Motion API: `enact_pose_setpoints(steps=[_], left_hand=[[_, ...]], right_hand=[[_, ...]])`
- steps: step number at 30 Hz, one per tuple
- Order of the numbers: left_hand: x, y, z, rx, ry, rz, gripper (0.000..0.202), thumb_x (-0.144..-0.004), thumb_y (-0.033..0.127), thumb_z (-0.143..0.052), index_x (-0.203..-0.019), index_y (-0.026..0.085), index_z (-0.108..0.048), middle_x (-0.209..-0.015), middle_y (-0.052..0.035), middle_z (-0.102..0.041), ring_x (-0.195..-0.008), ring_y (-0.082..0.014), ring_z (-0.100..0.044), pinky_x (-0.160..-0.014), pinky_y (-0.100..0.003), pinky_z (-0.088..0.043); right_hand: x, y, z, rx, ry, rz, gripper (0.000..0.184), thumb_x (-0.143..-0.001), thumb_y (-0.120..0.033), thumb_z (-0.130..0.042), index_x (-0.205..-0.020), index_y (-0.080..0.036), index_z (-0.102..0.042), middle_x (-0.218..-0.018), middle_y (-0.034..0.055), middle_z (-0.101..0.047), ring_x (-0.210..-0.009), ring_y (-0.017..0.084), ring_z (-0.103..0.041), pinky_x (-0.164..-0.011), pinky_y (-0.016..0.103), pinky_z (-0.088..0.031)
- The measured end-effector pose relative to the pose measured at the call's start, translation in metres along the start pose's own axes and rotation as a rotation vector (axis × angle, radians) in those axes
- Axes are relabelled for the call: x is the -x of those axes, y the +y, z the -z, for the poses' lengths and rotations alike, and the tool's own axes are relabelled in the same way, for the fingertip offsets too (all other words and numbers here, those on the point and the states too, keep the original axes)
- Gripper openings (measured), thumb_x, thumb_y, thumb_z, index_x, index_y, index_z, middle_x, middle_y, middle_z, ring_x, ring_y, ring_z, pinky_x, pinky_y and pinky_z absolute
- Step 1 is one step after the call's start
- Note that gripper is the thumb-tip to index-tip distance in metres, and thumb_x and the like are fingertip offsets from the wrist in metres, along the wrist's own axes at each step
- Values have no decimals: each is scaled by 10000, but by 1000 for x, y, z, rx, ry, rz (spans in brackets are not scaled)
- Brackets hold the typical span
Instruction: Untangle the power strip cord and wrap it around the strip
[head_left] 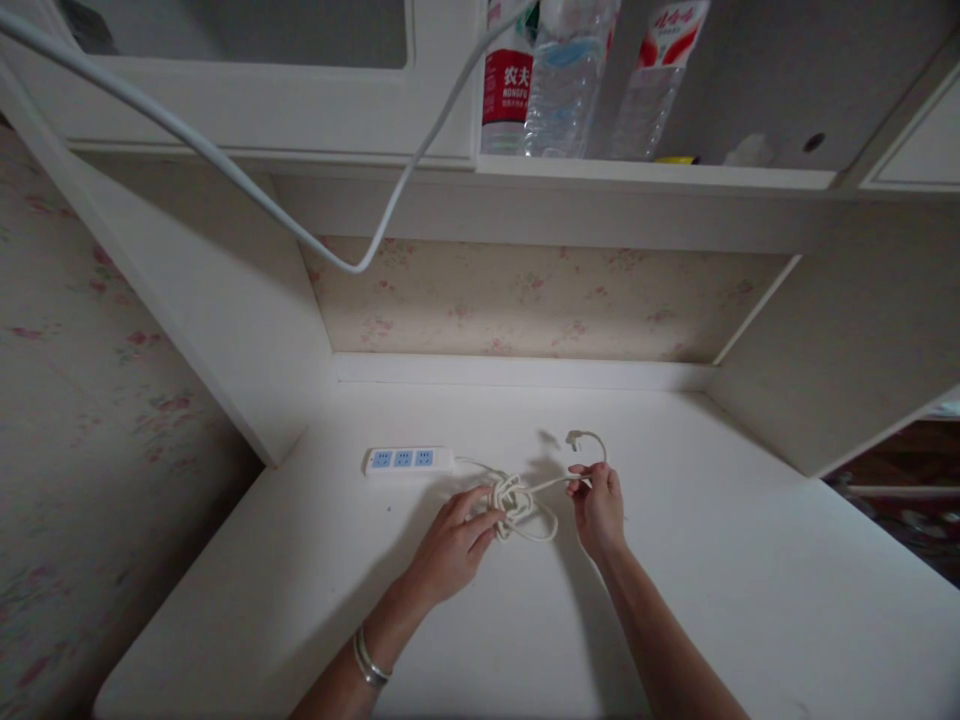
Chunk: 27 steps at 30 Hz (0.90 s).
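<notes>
A white power strip [409,460] with three blue socket faces lies on the white desk. From its right end a cream cord runs into a tangled, knotted bundle of power cord [513,503]. My left hand [459,540] is closed on the left side of that bundle, thumb below and fingers above. My right hand [600,508] pinches the cord to the right of the bundle, with a stretch pulled fairly straight between the two hands. Past my right fingers the cord curves up to its plug [574,438], which hangs free above the desk.
A shelf [660,174] overhead holds several plastic bottles [567,90]. A thick white cable [360,266] hangs across the upper left, close to the camera. White side panels [202,290] flank the desk [697,600], with flowered wallpaper [525,300] behind.
</notes>
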<state>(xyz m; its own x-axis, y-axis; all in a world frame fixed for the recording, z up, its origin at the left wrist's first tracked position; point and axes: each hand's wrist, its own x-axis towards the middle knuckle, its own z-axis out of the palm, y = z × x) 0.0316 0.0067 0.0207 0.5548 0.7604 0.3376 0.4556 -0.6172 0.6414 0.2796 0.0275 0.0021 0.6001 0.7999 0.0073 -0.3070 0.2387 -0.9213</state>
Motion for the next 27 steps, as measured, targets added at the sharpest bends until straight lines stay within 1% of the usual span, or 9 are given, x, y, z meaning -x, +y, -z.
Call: enact_pose_setpoints(steps=[6,11,14,16,19,21,23,24,27], left_hand=[[7,16,-9,6,-42,-20,339,-919,213,-454,-1185,325,-632,-1450,-31,-422,-1289,-233,-435,-1076,-412,-374],[12,31,-12,26,-106,-62,431,-918,168,-435,-1315,317,-515,-1401,-16,-493,-1282,-191,-443,-1085,-383,-369],[12,39,-16,83,-141,-62,451,-906,169,-464,-1338,298,-478,-1380,-11,-516,-1275,-169,-446,-1097,-357,-355],[11,40,-22,157,-125,-30,412,-899,181,-480,-1296,284,-518,-1351,-22,-538,-1247,-172,-472,-1085,-346,-364],[5,32,-33,330,-15,76,271,-897,226,-493,-1137,232,-617,-1189,-64,-624,-1115,-186,-559,-980,-327,-441],[-1,22,-41,459,83,211,213,-891,285,-511,-1027,192,-645,-1053,-83,-658,-983,-189,-608,-863,-308,-487],[-8,12,-49,584,142,372,241,-867,356,-541,-974,167,-646,-973,-92,-668,-874,-189,-626,-754,-294,-500],[-11,8,-52,642,148,438,275,-849,390,-558,-971,159,-644,-957,-98,-670,-837,-191,-627,-697,-286,-499],[-21,2,-59,756,128,549,381,-797,457,-598,-1006,141,-638,-946,-114,-675,-768,-191,-623,-593,-267,-473]], right_hand=[[-3,11,16,-28,31,-66,291,-856,-505,-524,-843,-219,-468,-835,-26,-613,-511,70,-516,-481,209,-472],[-9,16,24,13,0,-174,286,-796,-488,-605,-825,-223,-505,-841,-16,-638,-567,88,-567,-567,236,-529],[-13,17,30,89,-20,-243,280,-718,-436,-699,-785,-205,-556,-734,1,-647,-569,117,-592,-565,250,-535],[-15,16,35,154,-29,-275,264,-670,-387,-745,-756,-193,-589,-653,1,-636,-550,128,-593,-538,243,-520],[-15,14,43,237,-54,-292,257,-633,-351,-770,-776,-191,-628,-652,7,-657,-558,141,-602,-537,247,-505],[-12,12,47,275,-78,-293,279,-634,-369,-767,-813,-195,-641,-694,15,-682,-600,157,-625,-570,260,-508],[-9,10,47,300,-101,-289,316,-639,-391,-762,-860,-198,-644,-733,20,-697,-634,165,-636,-589,263,-503],[-7,9,47,308,-111,-284,337,-640,-399,-762,-884,-199,-645,-740,18,-699,-631,161,-632,-580,258,-493],[-1,5,41,310,-146,-261,344,-641,-423,-764,-870,-192,-653,-711,5,-682,-595,139,-601,-551,240,-463]])
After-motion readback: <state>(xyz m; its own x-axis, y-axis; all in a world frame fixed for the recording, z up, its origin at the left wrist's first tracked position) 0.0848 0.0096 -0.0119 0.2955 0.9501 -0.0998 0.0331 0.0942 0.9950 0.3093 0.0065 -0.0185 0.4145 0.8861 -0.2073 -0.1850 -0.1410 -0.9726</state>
